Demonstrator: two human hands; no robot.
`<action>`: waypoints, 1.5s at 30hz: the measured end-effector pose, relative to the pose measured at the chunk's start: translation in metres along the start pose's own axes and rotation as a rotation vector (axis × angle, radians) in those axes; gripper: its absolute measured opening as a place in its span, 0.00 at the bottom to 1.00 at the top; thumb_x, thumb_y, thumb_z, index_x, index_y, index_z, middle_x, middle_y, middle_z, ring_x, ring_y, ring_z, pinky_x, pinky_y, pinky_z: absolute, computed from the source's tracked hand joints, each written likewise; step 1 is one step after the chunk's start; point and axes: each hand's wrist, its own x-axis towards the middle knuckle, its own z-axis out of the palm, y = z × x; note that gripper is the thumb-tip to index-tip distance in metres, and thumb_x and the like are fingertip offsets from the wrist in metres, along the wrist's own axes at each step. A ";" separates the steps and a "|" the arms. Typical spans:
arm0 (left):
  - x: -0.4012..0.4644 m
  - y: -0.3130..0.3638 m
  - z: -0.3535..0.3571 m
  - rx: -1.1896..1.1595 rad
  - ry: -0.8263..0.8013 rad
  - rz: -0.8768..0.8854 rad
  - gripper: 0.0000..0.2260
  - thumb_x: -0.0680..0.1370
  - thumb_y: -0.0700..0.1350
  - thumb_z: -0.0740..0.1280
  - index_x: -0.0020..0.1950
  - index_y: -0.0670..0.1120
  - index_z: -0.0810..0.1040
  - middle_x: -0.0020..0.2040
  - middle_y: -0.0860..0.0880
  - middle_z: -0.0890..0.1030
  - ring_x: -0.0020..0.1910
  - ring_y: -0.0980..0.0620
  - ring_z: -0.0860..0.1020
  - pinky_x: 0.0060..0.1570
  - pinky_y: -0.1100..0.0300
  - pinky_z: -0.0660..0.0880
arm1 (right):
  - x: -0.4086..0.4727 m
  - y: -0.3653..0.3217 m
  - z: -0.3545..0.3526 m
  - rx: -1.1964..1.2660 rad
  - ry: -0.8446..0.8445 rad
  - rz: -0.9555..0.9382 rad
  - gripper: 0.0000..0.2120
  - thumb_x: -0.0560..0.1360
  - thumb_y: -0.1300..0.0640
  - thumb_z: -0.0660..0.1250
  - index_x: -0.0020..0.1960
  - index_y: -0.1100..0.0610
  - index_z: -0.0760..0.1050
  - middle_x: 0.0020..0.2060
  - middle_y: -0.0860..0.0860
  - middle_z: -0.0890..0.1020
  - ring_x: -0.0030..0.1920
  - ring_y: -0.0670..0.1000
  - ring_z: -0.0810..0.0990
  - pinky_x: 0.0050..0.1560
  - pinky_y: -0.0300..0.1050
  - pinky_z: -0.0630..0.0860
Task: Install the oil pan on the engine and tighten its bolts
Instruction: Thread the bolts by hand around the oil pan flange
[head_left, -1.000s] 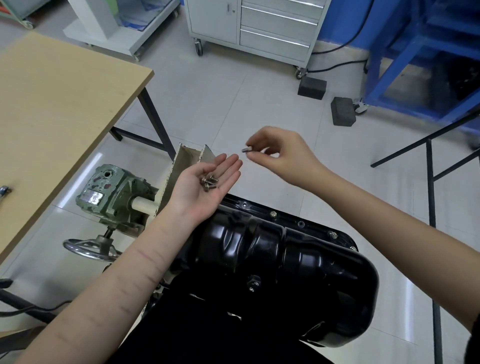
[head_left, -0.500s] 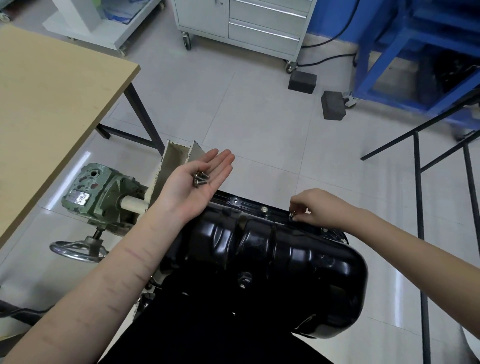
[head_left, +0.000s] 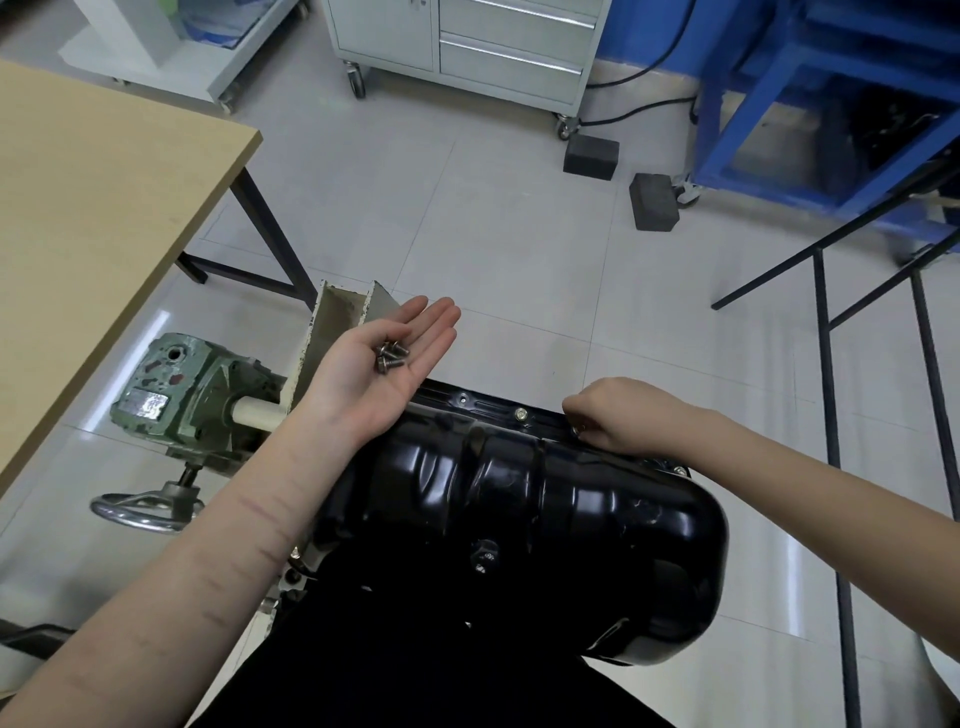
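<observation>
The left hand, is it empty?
No, the left hand lies palm up and open with a few loose bolts resting on it.

Glossy black oil pan (head_left: 519, 499); metal bolts (head_left: 390, 357)

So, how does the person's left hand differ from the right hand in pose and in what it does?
The left hand lies palm up with straight fingers, above the glossy black oil pan; the right hand is palm down, fingers curled, at the pan's far flange. The left carries loose silver bolts; the right pinches one bolt at the flange. Both are bare.
</observation>
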 end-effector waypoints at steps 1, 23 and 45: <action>0.000 0.000 0.000 0.001 0.000 -0.001 0.13 0.78 0.30 0.50 0.52 0.35 0.74 0.42 0.38 0.83 0.40 0.43 0.83 0.41 0.54 0.81 | 0.001 0.000 0.000 -0.035 -0.004 -0.008 0.09 0.76 0.55 0.60 0.52 0.59 0.72 0.48 0.57 0.79 0.50 0.58 0.76 0.42 0.45 0.67; -0.001 0.001 0.005 0.005 0.018 -0.049 0.11 0.80 0.38 0.55 0.49 0.35 0.75 0.41 0.36 0.83 0.39 0.41 0.83 0.38 0.51 0.81 | 0.025 -0.028 -0.081 0.568 0.595 0.079 0.13 0.78 0.54 0.60 0.45 0.62 0.78 0.40 0.54 0.79 0.42 0.52 0.74 0.46 0.46 0.71; -0.003 0.005 -0.001 -0.165 0.021 0.002 0.19 0.82 0.45 0.52 0.48 0.33 0.75 0.41 0.36 0.82 0.40 0.43 0.83 0.43 0.53 0.80 | 0.050 -0.079 -0.109 0.810 0.599 -0.272 0.05 0.74 0.65 0.65 0.49 0.64 0.77 0.41 0.50 0.80 0.42 0.45 0.76 0.48 0.39 0.72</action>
